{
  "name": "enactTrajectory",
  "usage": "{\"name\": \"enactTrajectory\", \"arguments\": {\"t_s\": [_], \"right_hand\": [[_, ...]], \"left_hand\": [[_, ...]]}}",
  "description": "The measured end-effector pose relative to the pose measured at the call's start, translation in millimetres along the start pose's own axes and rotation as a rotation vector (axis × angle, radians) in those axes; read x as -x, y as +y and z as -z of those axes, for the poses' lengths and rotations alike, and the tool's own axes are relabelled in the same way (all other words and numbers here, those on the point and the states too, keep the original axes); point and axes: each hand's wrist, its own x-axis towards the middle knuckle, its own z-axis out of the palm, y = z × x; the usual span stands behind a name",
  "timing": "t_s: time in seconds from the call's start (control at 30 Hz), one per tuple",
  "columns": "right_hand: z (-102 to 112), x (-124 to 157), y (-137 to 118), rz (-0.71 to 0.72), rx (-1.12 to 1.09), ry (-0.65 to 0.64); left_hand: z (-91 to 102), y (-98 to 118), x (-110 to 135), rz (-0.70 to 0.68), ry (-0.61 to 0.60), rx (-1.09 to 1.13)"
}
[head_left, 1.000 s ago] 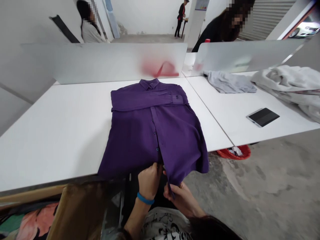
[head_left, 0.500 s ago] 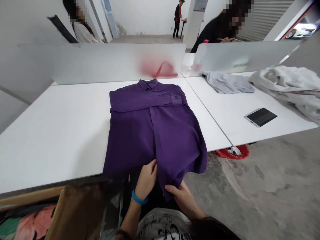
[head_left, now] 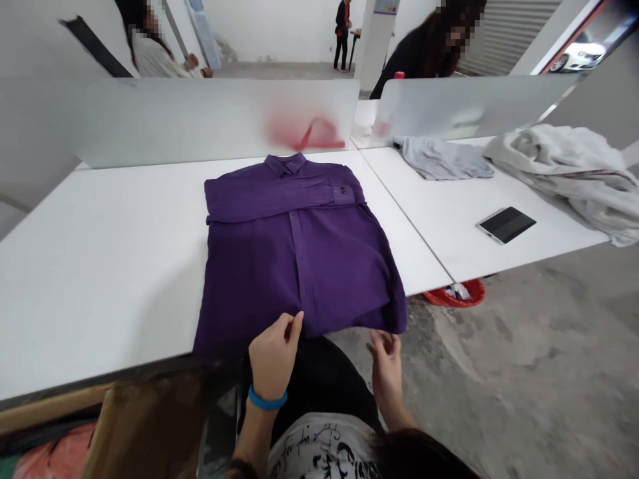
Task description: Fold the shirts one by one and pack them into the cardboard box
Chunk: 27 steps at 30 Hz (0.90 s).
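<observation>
A purple button-up shirt lies front-up on the white table, with its collar at the far side and one sleeve folded across the chest. Its lower hem hangs a little over the table's near edge. My left hand, which wears a blue wristband, pinches the hem near the button placket between thumb and forefinger. My right hand sits just below the hem's right corner; its fingers are loosely apart and hold nothing.
Frosted dividers stand along the table's back. The adjoining table on the right carries a grey garment, a pale heap of cloth and a dark tablet. Under it sits a red basket. Other people stand behind the dividers.
The shirt's lower front has been laid flat and smoothed. My right hand has let go of the hem and moved right to the corner. My left hand stays at the placket.
</observation>
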Motion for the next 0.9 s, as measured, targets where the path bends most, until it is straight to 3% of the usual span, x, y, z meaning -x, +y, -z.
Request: {"name": "enactTrajectory", "arguments": {"t_s": [0.07,0.13,0.2,0.27,0.37,0.63,0.7,0.8,0.9], "right_hand": [[9.2,-14.2,-7.3,0.122,0.027,0.109],[16.3,-25.2,-18.0,0.222,0.077,0.094],[22.2,-33.6,-27.6,0.272,0.157,0.038],[28.0,-40.5,-34.1,0.29,0.205,0.037],[37.9,-50.9,-40.2,0.323,0.133,0.15],[57.8,-67.6,-46.4,0.242,-0.08,0.209],[60.4,-67.5,-45.6,0.197,-0.063,0.148],[64.2,-68.2,-46.7,0.105,0.016,-0.039],[69.0,-71.9,-50.8,0.115,0.099,-0.134]], "left_hand": [[-2.0,3.2,-3.3,-0.193,0.098,-0.041],[-7.9,6.3,-8.1,-0.385,0.102,-0.066],[-15.7,8.4,-12.2,-0.477,0.061,-0.166],[-22.6,9.1,-14.3,-0.469,0.011,-0.296],[-27.2,8.2,-14.2,-0.443,-0.031,-0.395],[-23.6,6.5,-12.7,-0.454,-0.037,-0.412],[-24.9,6.2,-12.8,-0.455,-0.038,-0.396],[-27.2,5.8,-14.2,-0.444,-0.052,-0.35],[-23.0,3.2,-15.3,-0.432,-0.108,-0.203]]}}
